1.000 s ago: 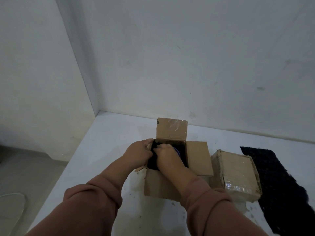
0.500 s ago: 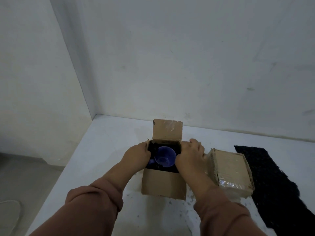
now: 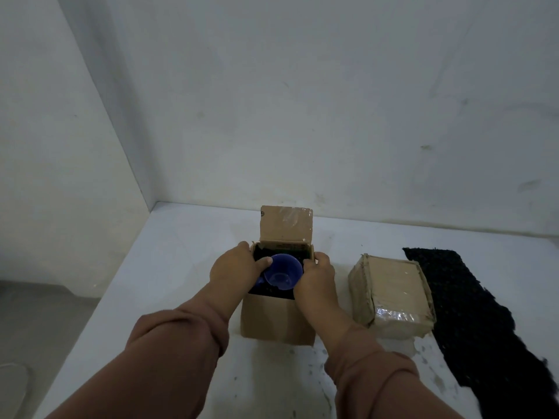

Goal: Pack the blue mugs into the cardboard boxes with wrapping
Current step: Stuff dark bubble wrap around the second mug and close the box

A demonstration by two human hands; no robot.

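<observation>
While the blue mug (image 3: 282,275) sat mouth-up inside the open box (image 3: 276,322), nested in black wrapping (image 3: 263,255), it lay between both hands — equally near each; the left hand (image 3: 233,270) curled over the box's left wall, thumb touching the mug's rim; the right hand (image 3: 317,276) gripped the right wall — the handle seemingly pointing left.

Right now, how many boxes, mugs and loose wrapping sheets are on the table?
Cardboard boxes: 2, the open box and the taped box.
Blue mugs: 1, the blue mug inside the open box.
Loose wrapping sheets: 1, the black wrapping sheet.
Total: 4.
</observation>
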